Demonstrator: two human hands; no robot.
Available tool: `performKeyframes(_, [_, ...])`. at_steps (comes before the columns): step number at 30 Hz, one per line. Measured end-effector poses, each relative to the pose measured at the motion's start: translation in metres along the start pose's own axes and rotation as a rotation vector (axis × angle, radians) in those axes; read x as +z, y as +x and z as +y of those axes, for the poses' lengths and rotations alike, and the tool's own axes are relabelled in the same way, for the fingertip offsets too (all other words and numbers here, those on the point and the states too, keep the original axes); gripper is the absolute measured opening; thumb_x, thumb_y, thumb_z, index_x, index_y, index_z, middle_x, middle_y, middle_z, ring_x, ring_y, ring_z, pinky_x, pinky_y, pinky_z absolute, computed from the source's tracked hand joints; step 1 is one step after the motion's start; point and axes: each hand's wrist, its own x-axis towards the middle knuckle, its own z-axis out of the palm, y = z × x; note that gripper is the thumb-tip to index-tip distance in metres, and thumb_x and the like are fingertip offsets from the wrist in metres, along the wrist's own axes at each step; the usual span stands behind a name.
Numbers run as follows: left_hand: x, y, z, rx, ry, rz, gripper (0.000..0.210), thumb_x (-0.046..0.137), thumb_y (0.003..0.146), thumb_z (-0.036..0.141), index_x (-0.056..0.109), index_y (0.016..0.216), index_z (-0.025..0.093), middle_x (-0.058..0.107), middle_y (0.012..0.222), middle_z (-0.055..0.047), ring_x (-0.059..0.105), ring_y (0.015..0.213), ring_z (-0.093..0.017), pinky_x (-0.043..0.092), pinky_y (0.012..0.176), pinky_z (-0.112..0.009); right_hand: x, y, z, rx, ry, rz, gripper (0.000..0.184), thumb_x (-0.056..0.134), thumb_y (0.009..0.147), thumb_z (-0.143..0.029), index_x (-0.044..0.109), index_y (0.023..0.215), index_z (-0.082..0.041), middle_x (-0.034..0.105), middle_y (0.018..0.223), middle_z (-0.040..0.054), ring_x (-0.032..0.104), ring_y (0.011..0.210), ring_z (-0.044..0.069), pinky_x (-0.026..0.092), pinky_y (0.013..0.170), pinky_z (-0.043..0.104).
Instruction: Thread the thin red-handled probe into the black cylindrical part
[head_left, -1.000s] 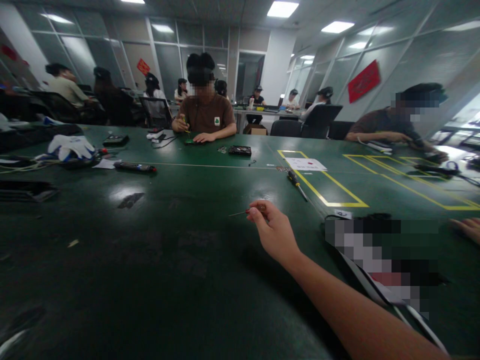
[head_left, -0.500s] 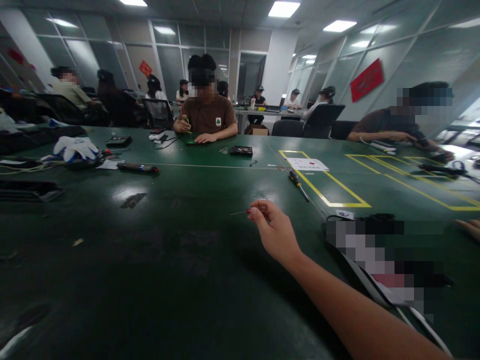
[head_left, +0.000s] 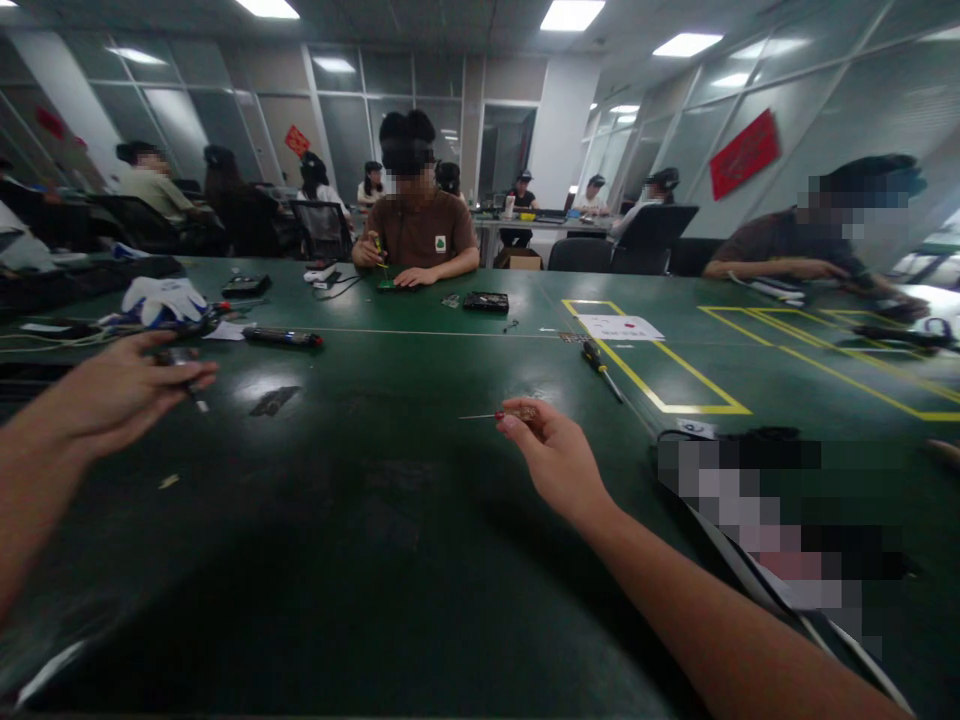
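Over the green table (head_left: 315,560), my right hand (head_left: 562,460) is closed around a small screwdriver (head_left: 519,413). Its handle looks clear with a red collar, and the thin shaft points left. At the left, my left hand (head_left: 112,395) grips a small dark, shiny part (head_left: 177,357) between thumb and fingers, with a pale tip sticking out below; its kind is unclear. White gloves (head_left: 163,302) and a black pen-shaped tool (head_left: 283,338) lie just beyond my left hand. A larger black-and-yellow screwdriver (head_left: 602,372) rests beyond my right hand.
Across the table a person in a brown shirt (head_left: 420,235) works on a green board (head_left: 395,284). Near them lies a black device (head_left: 486,301). Yellow tape (head_left: 709,410) and a paper sheet (head_left: 619,327) mark the right. Beside my right forearm lies a partly blurred-out black item (head_left: 697,510).
My left hand has come into view from the left, holding the small dark part. My right hand stays nearly in place with the small screwdriver. The view has shifted slightly.
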Motion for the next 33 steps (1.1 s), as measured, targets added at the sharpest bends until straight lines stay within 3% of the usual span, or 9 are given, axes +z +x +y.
performKeyframes(2, [0.037, -0.011, -0.011, -0.048, -0.123, -0.127, 0.041, 0.058, 0.089, -0.008, 0.058, 0.123, 0.015, 0.069, 0.091, 0.001, 0.069, 0.082, -0.006, 0.055, 0.077, -0.016, -0.001, -0.002, -0.004, -0.015, -0.020, 0.006, 0.024, 0.065, 0.093, -0.039, 0.070, 0.107, -0.021, 0.075, 0.094, 0.0045, 0.070, 0.086, 0.021, 0.052, 0.081, 0.036])
performKeyframes(5, [0.101, -0.041, -0.020, -0.032, -0.260, -0.355, 0.057, 0.071, 0.082, 0.002, 0.055, 0.133, 0.022, 0.069, 0.116, -0.003, 0.072, 0.091, -0.014, 0.060, 0.080, -0.026, -0.004, -0.004, -0.009, -0.081, -0.050, 0.041, 0.025, 0.066, 0.093, -0.045, 0.070, 0.089, -0.021, 0.071, 0.081, 0.0019, 0.066, 0.076, 0.019, 0.049, 0.072, 0.032])
performKeyframes(8, [0.157, -0.074, -0.025, -0.042, -0.306, -0.501, 0.070, 0.078, 0.077, 0.008, 0.052, 0.140, 0.024, 0.068, 0.127, -0.007, 0.073, 0.096, -0.017, 0.059, 0.089, -0.034, -0.007, -0.007, -0.013, -0.119, -0.057, 0.083, 0.031, 0.067, 0.092, -0.048, 0.065, 0.079, -0.020, 0.066, 0.073, 0.0001, 0.060, 0.069, 0.016, 0.045, 0.066, 0.030])
performKeyframes(12, [0.199, -0.107, -0.039, 0.051, -0.259, -0.617, 0.068, 0.084, 0.065, 0.005, 0.062, 0.128, 0.017, 0.071, 0.125, -0.010, 0.070, 0.109, -0.023, 0.053, 0.105, -0.042, -0.009, -0.010, -0.018, -0.153, 0.037, 0.087, 0.030, 0.071, 0.089, -0.046, 0.063, 0.077, -0.020, 0.062, 0.070, -0.0013, 0.056, 0.065, 0.014, 0.043, 0.062, 0.028])
performKeyframes(17, [0.201, -0.124, -0.060, 0.291, 0.010, -0.686, 0.044, 0.079, 0.072, 0.011, 0.074, 0.115, 0.020, 0.076, 0.116, -0.008, 0.070, 0.111, -0.026, 0.050, 0.108, -0.048, -0.006, -0.013, -0.025, -0.179, 0.262, 0.079, 0.026, 0.069, 0.091, -0.043, 0.064, 0.078, -0.022, 0.062, 0.069, -0.0014, 0.060, 0.066, 0.015, 0.049, 0.063, 0.027])
performKeyframes(21, [0.191, -0.119, -0.070, 0.521, 0.133, -0.657, 0.039, 0.077, 0.076, 0.013, 0.076, 0.113, 0.024, 0.074, 0.123, -0.007, 0.066, 0.119, -0.027, 0.048, 0.111, -0.049, -0.005, -0.018, -0.026, -0.193, 0.218, 0.110, 0.021, 0.067, 0.093, -0.043, 0.068, 0.100, -0.023, 0.071, 0.082, 0.0019, 0.069, 0.074, 0.018, 0.056, 0.071, 0.032])
performKeyframes(27, [0.190, -0.110, -0.079, 0.476, 0.131, -0.627, 0.042, 0.077, 0.079, 0.016, 0.073, 0.120, 0.025, 0.074, 0.121, -0.008, 0.069, 0.114, -0.027, 0.050, 0.107, -0.050, -0.004, -0.026, -0.022, -0.350, -0.163, 0.049, 0.017, 0.060, 0.099, -0.034, 0.066, 0.113, -0.025, 0.077, 0.095, 0.0042, 0.075, 0.087, 0.021, 0.057, 0.080, 0.036])
performKeyframes(33, [0.190, -0.113, -0.078, 0.493, 0.114, -0.627, 0.046, 0.080, 0.079, 0.019, 0.072, 0.123, 0.025, 0.073, 0.124, -0.007, 0.068, 0.117, -0.027, 0.049, 0.109, -0.049, -0.002, -0.027, -0.026, -0.485, -0.336, 0.073, 0.016, 0.057, 0.099, -0.027, 0.061, 0.115, -0.025, 0.075, 0.100, 0.0049, 0.074, 0.089, 0.021, 0.056, 0.081, 0.034])
